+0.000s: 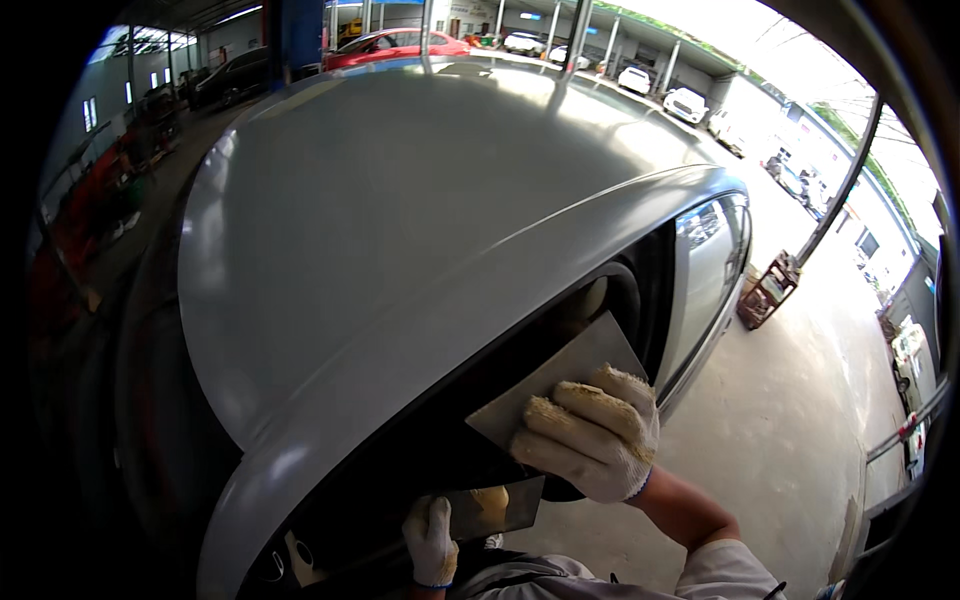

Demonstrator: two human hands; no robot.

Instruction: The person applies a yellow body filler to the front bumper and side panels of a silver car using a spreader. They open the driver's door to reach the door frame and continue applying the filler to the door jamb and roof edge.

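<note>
In a white work glove, my left hand point(432, 540) grips the end of a dark flat putty plate point(522, 502), with its thumb on top. A tan smear of putty point(490, 507) lies on that plate. My right hand point(592, 432), in a stained white glove, is closed on a wide grey putty spreader point(572, 362), its fingers laid across the face. The spreader is held up in front of the car's dark door opening, apart from the plate. Beside both hands rises the silver-grey car roof point(370, 210), with a dull, matte surface.
The rear side window point(708, 235) and a dark seat area lie beyond my right hand. A reddish-brown rack point(768, 290) stands by a post on the concrete floor point(740, 430). A red car point(395, 45) and several white cars are parked farther off. Dark clutter lines the left side.
</note>
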